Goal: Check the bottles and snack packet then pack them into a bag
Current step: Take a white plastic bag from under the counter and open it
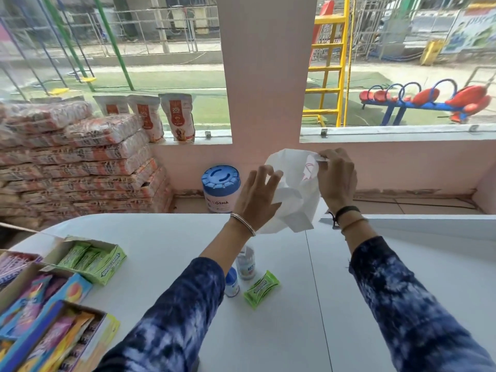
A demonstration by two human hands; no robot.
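Note:
I hold a white plastic bag (294,194) up above the white table (268,331). My right hand (336,178) pinches its top edge at the right. My left hand (257,200) grips the bag's left side with the fingers curled over it. Below my arms, a clear bottle with a label (245,263) and a small white bottle with a blue cap (232,283) stand upright on the table. A green snack packet (261,288) lies flat just right of them.
Open boxes of green packets (91,259) and colourful packets (45,318) sit at the table's left. A blue-lidded white tub (221,189) stands beyond the far edge. Stacked orange sacks (75,162) fill the left. A pink pillar (265,76) and window lie ahead.

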